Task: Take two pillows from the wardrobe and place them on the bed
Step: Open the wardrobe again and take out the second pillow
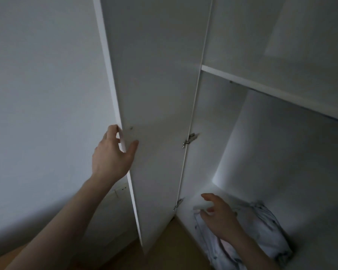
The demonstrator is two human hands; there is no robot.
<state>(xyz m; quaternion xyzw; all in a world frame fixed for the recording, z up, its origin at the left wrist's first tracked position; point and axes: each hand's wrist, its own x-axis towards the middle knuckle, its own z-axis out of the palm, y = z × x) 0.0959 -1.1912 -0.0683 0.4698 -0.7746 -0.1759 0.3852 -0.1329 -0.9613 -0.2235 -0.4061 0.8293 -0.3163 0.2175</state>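
We're gripping the wardrobe door [158, 114] edge with our left hand [113, 154], while our right hand [219, 217] is hovering open-fingered over the pillows [265, 230] inside.

A plain white wall [37, 94] fills nine o'clock. Brown floor [164, 248], maybe wood, lies at six o'clock. The light is dim.

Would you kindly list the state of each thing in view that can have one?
Door: swung open, its edge gripped by the left hand.
Left hand: closed around the door's edge.
Right hand: open, fingers spread over the pillows; contact unclear.
Pillows: lying on the wardrobe floor, not yet lifted.
Shelf: nothing visible on it.
Hinges: opened out.
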